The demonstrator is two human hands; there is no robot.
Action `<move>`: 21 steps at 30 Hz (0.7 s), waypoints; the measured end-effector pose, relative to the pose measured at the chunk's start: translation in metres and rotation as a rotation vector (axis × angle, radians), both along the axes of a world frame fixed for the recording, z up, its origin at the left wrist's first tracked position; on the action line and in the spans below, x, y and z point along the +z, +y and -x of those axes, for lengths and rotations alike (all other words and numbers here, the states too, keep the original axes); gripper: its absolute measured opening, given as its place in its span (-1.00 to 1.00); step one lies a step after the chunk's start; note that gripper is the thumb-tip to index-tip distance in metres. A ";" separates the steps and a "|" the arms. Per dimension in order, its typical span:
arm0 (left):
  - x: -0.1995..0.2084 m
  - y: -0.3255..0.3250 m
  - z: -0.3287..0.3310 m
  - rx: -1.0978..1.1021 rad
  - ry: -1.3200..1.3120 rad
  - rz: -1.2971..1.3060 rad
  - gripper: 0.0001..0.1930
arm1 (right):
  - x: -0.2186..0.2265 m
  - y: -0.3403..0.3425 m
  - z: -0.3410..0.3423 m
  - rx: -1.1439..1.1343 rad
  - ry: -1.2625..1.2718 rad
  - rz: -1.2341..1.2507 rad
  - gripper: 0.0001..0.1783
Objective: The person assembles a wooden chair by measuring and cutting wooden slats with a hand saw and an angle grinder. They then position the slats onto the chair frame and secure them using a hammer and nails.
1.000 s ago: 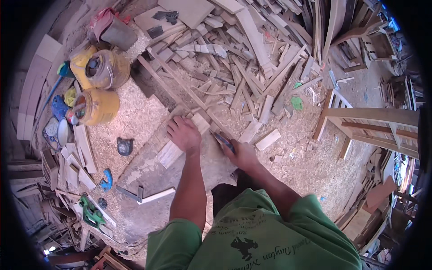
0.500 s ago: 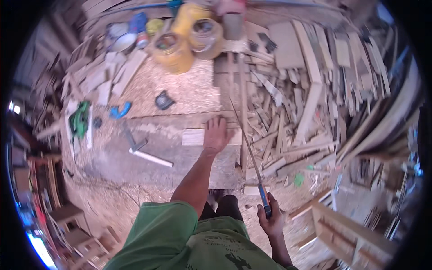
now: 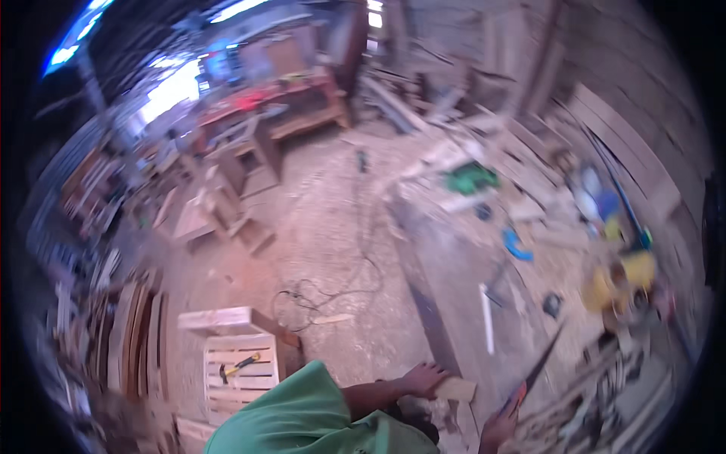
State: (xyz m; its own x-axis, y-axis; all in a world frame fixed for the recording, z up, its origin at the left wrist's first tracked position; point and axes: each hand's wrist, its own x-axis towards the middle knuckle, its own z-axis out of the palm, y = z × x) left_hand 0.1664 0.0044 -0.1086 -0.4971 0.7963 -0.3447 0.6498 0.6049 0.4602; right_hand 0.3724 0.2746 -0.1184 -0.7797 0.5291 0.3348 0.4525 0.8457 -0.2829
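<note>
My left hand (image 3: 423, 380) is at the bench's near edge, its fingers closed over one end of a short, pale piece of wood (image 3: 457, 390). The other end of the wood sticks out to the right. In my right hand (image 3: 499, 426) is a handsaw (image 3: 543, 357), gripped by its red and dark handle, with the blade slanting up and away to the right. Motion blurs the picture somewhat. On the bench (image 3: 446, 284) lie a white strip (image 3: 487, 319) and a dark tool (image 3: 496, 286) beside it.
A slatted wooden crate (image 3: 215, 321) with a hammer (image 3: 240, 367) on it stands at the left. Cables (image 3: 363, 287) trail over the sawdust-covered floor. Wood offcuts (image 3: 590, 401) pile up at the right, near yellow containers (image 3: 605, 287). A blue curved object (image 3: 517, 244) lies beyond the bench.
The view has swung left, bringing in the crate, floor and far workshop. My left hand went from lying flat on the wood to gripping its end. The saw stays in my right hand.
</note>
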 end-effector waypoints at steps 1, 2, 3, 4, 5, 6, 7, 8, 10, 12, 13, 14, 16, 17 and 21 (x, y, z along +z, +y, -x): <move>-0.002 -0.045 0.003 0.056 0.017 -0.054 0.01 | -0.016 0.001 0.009 0.056 0.027 -0.076 -0.13; 0.008 -0.092 0.004 0.180 0.013 -0.029 -0.04 | -0.020 -0.010 0.017 -0.012 -0.158 -0.111 -0.14; 0.020 -0.138 -0.003 0.299 0.003 -0.009 -0.08 | -0.020 -0.019 0.019 -0.090 -0.343 -0.157 -0.15; 0.038 -0.174 -0.004 0.425 -0.025 0.022 -0.14 | -0.020 -0.023 0.021 -0.087 -0.310 -0.168 -0.11; 0.058 -0.212 -0.009 0.550 -0.060 0.053 -0.19 | -0.019 -0.026 0.024 -0.087 -0.281 -0.172 -0.07; 0.069 -0.248 -0.019 0.722 -0.032 0.038 -0.22 | -0.019 -0.029 0.029 -0.086 -0.250 -0.177 -0.04; 0.062 -0.285 -0.034 0.921 0.014 0.054 -0.18 | -0.019 -0.034 0.036 -0.067 -0.233 -0.184 -0.06; 0.067 -0.310 -0.047 1.162 -0.069 0.014 -0.15 | -0.018 -0.034 0.043 -0.042 -0.226 -0.183 -0.08; 0.073 -0.347 -0.078 1.571 -0.053 -0.151 -0.01 | -0.015 -0.041 0.055 0.021 -0.229 -0.155 -0.12; 0.075 -0.365 -0.102 1.977 -0.114 -0.318 0.04 | -0.017 -0.045 0.063 0.139 -0.230 -0.064 -0.15; 0.055 -0.384 -0.125 2.060 0.034 -0.450 0.03 | -0.022 -0.066 0.070 0.250 -0.260 0.042 -0.16; 0.063 -0.383 -0.133 2.086 0.161 -0.605 0.01 | -0.020 -0.075 0.075 0.335 -0.297 0.143 -0.17; 0.079 -0.359 -0.157 2.233 0.058 -0.976 -0.11 | -0.017 -0.108 0.081 0.550 -0.475 0.353 -0.18; 0.090 -0.336 -0.139 2.155 -0.188 -1.146 -0.18 | -0.042 -0.087 0.093 0.797 -0.291 0.375 -0.19; 0.076 -0.302 -0.198 2.122 -0.655 -1.280 -0.23 | 0.100 -0.236 0.088 1.071 -0.925 0.629 -0.24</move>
